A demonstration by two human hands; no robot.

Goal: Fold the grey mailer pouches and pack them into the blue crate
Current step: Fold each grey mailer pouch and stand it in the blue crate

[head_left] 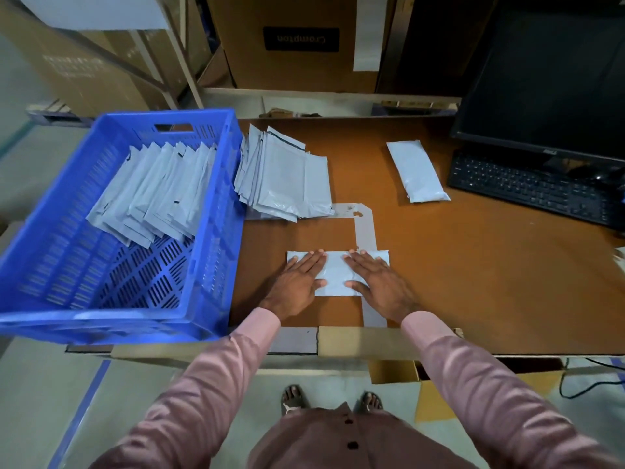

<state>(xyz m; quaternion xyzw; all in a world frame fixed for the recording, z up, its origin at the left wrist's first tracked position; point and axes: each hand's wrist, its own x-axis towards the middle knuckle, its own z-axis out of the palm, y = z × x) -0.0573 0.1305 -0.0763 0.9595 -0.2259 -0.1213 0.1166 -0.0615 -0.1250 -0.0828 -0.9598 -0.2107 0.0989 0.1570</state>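
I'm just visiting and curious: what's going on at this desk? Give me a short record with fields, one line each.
activity: a person presses a grey mailer pouch flat on the brown desk
left hand: open, palm down on the pouch's left part
right hand: open, palm down on its right part
blue crate: left of the desk, holds a leaning row of folded pouches
unfolded stack: on the desk beside the crate
lone pouch: near the keyboard
monitor: dark

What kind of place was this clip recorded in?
Likely a warehouse packing station: stacked cardboard cartons behind the table, a blue crate holding grey mailer pouches, and a monitor with keyboard.
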